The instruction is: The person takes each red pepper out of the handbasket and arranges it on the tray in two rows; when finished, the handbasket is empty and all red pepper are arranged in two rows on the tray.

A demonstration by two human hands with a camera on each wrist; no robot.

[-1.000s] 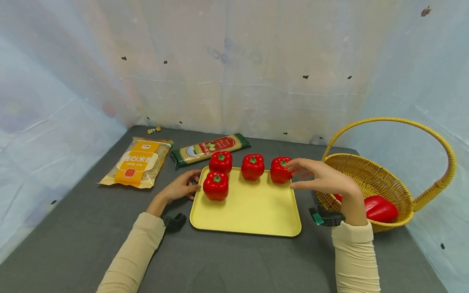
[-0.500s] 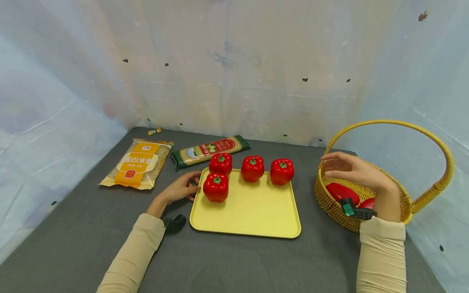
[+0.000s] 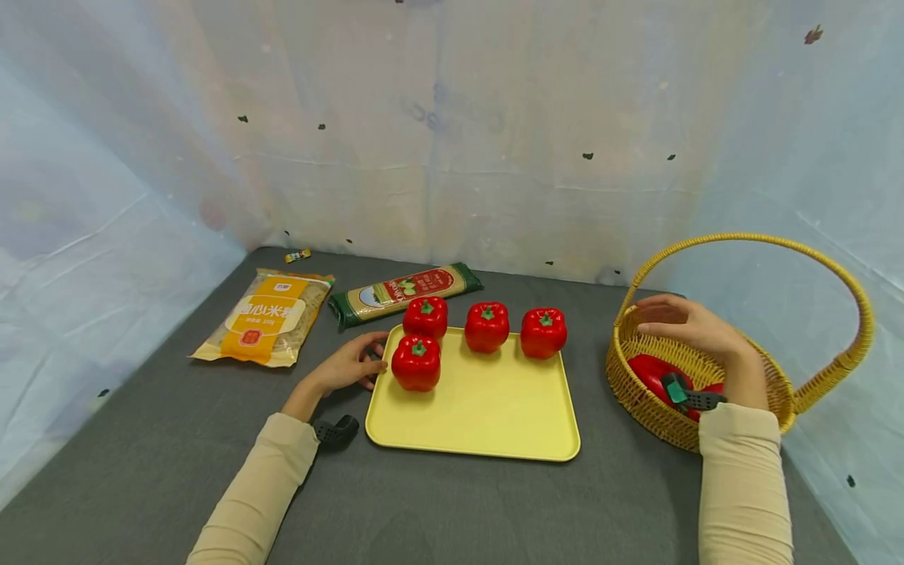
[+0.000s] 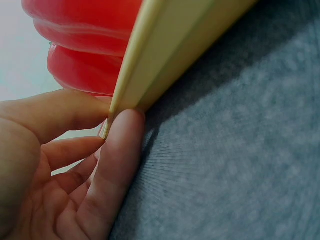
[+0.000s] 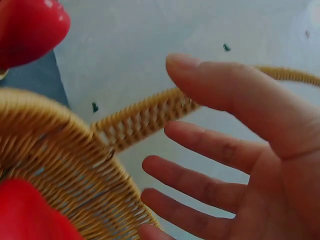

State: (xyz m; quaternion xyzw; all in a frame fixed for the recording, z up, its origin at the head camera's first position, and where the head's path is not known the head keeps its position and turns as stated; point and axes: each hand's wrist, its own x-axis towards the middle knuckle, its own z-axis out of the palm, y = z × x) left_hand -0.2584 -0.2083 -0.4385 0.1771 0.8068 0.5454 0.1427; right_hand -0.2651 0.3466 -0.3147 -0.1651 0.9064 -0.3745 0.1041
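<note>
My left hand pinches the left rim of a yellow tray; in the left wrist view, thumb and fingers lie on either side of that rim. Red bell peppers stand at the tray's left front, back left, back middle and back right corner. My right hand is over the wicker basket, fingers apart and holding nothing. Inside the basket lie red peppers, partly hidden by the right wrist.
The basket's tall handle arches above the right hand. Behind the tray lies a long green-and-red pasta packet. A yellow-labelled bag rests at the left, with a small wrapper farther back. A pale curtain hangs behind the table.
My right hand has moved right, away from the back-right pepper, to above the basket, and lowered slightly there. The left hand and the tray have stayed in place.
</note>
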